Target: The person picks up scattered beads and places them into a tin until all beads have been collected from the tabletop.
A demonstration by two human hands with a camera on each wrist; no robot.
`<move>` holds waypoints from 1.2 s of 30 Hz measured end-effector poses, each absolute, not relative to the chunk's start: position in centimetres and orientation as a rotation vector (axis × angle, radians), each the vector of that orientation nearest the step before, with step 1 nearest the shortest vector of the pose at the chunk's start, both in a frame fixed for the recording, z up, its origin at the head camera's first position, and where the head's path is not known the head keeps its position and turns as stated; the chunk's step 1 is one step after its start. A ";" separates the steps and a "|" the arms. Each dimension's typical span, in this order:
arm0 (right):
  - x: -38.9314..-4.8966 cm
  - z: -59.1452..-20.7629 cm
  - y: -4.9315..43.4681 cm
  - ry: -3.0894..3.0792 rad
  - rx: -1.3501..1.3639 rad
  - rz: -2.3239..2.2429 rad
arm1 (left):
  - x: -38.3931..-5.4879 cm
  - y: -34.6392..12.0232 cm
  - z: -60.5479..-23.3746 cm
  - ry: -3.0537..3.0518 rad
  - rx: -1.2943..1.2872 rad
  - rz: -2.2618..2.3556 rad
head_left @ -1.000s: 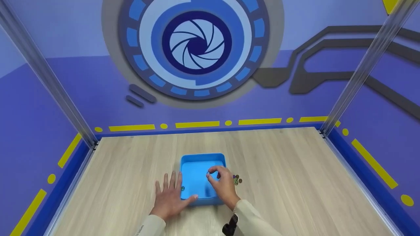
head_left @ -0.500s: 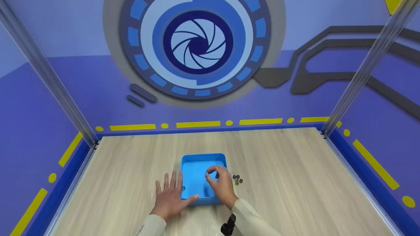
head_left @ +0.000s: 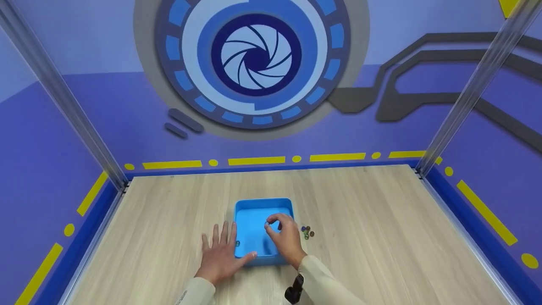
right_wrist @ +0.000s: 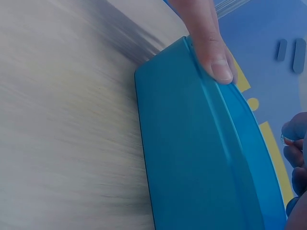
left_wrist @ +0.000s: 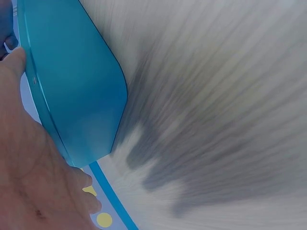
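A blue rectangular box (head_left: 250,261) without a lid stands on the wooden table. My left hand (head_left: 218,259) lies at its left side with fingers straight and spread, the thumb (right_wrist: 221,71) over the near rim. Above the box, my right hand (head_left: 288,242) pinches a small clear marble (right_wrist: 286,140) between thumb and index finger, mostly covered by the fingertips. One greenish marble (head_left: 237,243) lies inside the box against the left wall. Several more glass marbles (head_left: 307,232) sit in a loose cluster on the table just right of the box.
The wooden table (head_left: 372,220) reaches back to a printed blue and purple wall (head_left: 106,123). Metal posts (head_left: 72,97) rise at the back corners, and side panels flank the table on both sides.
My right hand has shifted slightly left over the box, still pinching the marble, so the cluster beside the box shows a little more. The left hand has stayed in place.
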State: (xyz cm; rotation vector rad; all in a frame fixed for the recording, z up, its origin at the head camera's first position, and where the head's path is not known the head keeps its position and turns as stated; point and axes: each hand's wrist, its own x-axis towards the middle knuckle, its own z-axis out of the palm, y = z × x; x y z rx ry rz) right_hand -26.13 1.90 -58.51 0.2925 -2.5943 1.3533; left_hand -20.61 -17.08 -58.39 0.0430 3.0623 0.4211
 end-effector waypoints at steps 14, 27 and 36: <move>-26.4 -58.6 1.8 -2.582 0.305 1.346 | -20.7 -17.1 -59.0 3.096 0.052 0.489; -26.5 -58.5 1.8 -2.607 0.283 1.355 | -20.7 -17.2 -59.4 3.139 0.063 0.486; -26.5 -58.5 1.7 -2.623 0.270 1.380 | -20.8 -17.2 -59.4 3.142 0.060 0.489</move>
